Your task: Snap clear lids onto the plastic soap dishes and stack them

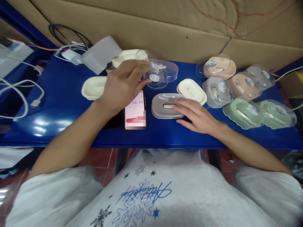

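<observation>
My left hand (126,83) is closed, thumb and fingers pinching the edge of a clear plastic lid (171,71) with a round sticker; other clear lids overlap it. My right hand (197,116) grips the right end of a grey oval soap dish (157,105), fingers over its top by a small cream bar (168,106) and thumb at the near edge. A cream oval tray (191,90) lies just behind the grey dish. Another cream tray (92,88) is partly hidden by my left hand, and more cream trays (130,55) sit behind it.
At the right stand several lidded dishes: peach (243,86), grey (217,94) and green (248,115). A phone (135,110) lies in front of my left hand. A white container (101,55) and cables (71,52) are at the back left. Cardboard (165,28) walls the blue table's (59,110) rear.
</observation>
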